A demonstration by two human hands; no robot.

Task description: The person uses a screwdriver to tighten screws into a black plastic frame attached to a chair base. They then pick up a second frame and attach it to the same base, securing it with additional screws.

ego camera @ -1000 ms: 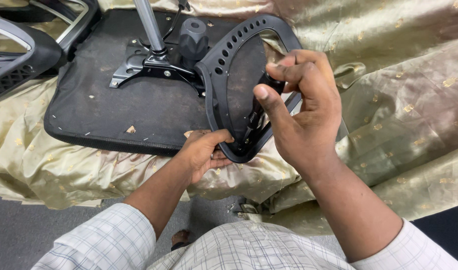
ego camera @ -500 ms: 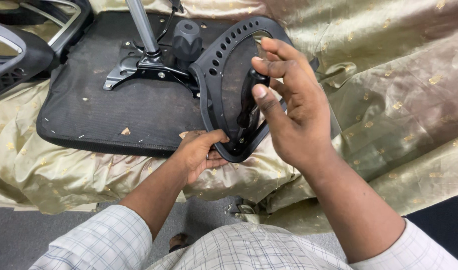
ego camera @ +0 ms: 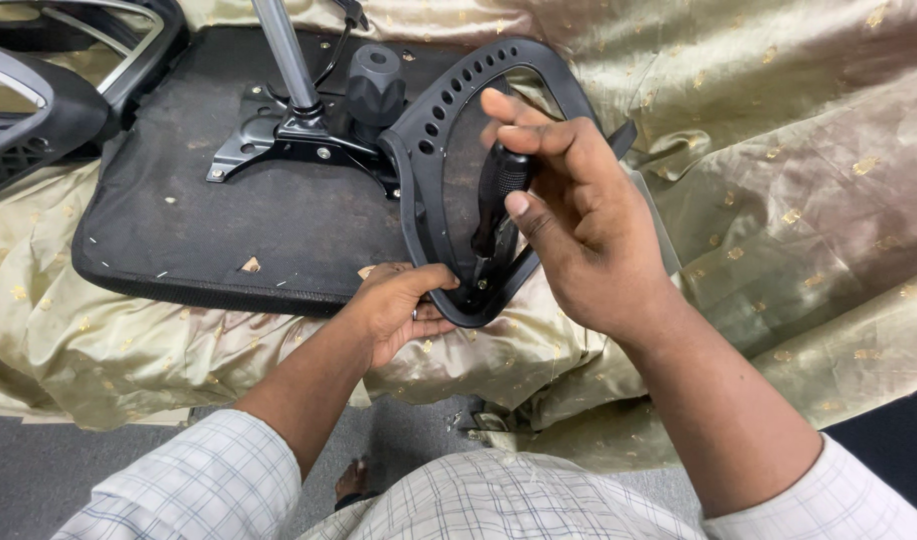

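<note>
Left hand (ego camera: 404, 305) clamped on lower curve of black armrest loop (ego camera: 429, 150), steadying it upright vs. upturned seat base (ego camera: 179, 230). Right hand (ego camera: 569, 215) wrapped round screwdriver (ego camera: 499, 195), tip down inside loop at bottom joint. Tight room inside loop; knob (ego camera: 376, 85) & metal post (ego camera: 284, 55) crowd left, open gold cloth (ego camera: 779, 150) to right.
</note>
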